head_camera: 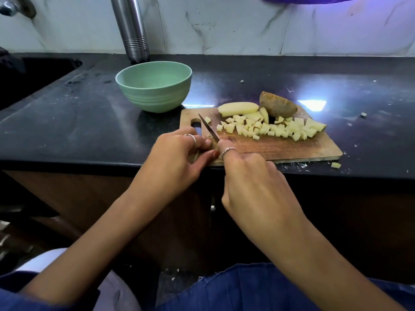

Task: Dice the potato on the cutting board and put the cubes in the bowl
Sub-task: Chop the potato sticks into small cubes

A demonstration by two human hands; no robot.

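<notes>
Under the left hand, curled fingers pinch a potato piece (mostly hidden) on the board. Just beside them, the right hand grips the knife. Cubes lie beyond the fingertips; the bowl sits farther off.

On the near left corner of the cutting board, the right hand is gripping a knife while the left hand is pinching a small potato piece, with cubes lying mid-board and a green bowl sitting far left.
</notes>
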